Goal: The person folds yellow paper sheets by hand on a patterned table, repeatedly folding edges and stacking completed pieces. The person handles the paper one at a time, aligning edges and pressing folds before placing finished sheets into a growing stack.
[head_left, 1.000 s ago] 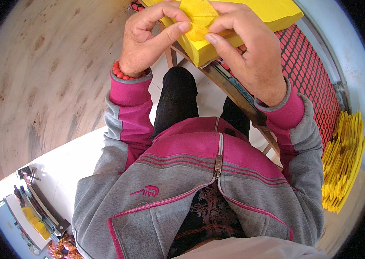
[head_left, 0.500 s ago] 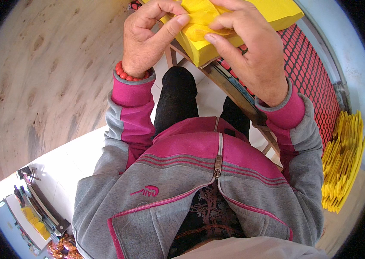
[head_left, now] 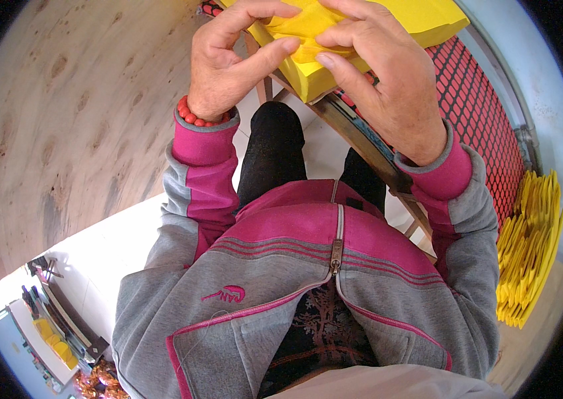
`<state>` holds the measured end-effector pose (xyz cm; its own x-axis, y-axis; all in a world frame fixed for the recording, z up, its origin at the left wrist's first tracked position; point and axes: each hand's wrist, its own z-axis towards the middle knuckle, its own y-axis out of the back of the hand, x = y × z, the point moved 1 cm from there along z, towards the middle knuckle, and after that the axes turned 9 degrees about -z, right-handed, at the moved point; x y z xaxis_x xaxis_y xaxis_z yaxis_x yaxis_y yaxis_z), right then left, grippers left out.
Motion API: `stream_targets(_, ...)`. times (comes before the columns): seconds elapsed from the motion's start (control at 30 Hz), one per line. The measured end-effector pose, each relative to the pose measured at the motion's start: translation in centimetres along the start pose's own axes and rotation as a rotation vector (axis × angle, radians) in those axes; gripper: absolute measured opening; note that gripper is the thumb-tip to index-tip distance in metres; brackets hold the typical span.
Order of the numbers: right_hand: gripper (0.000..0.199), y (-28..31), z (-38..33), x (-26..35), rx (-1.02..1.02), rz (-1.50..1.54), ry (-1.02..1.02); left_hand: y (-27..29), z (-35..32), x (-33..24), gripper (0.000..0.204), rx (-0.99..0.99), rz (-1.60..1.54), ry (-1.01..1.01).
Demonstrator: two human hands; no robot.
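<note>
A thin, creased piece of yellow paper (head_left: 307, 25) is between my two hands at the top of the head view, above a thick stack of yellow paper (head_left: 431, 16). My left hand (head_left: 223, 66) has its thumb and index finger set wide on the paper's left side, one at the lower edge, one higher. On the other side my right hand (head_left: 398, 83) pinches the paper between thumb and fingers. The far part of the paper is cut off by the picture's upper edge, along with some fingertips. A red bead bracelet (head_left: 198, 117) circles my left wrist.
The stack rests on a wooden-framed stand (head_left: 355, 136). At the right, a red-and-black patterned surface (head_left: 471, 93) runs toward a bundle of folded yellow papers (head_left: 528, 253). A large wooden board (head_left: 68, 120) fills the left. My knees (head_left: 271, 149) are below my hands.
My left thumb and index finger have spread apart, and the thumb has shifted slightly to the right and down. The yellow paper between the hands looks more opened out. My right hand has barely moved.
</note>
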<state>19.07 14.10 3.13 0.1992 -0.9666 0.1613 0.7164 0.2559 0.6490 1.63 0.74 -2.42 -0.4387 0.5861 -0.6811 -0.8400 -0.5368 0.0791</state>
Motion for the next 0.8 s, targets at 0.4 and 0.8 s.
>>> stream_targets(0.4, 0.011, -0.3, 0.3, 0.0, -0.014, 0.009, 0.054, -0.7, -0.2, 0.6, 0.021, -0.136, -0.077, -0.006)
stream_targets(0.8, 0.016, -0.3, 0.2, 0.0, -0.020, 0.075, -0.011, 0.5, -0.5, 1.3, 0.014, 0.055, -0.144, -0.096)
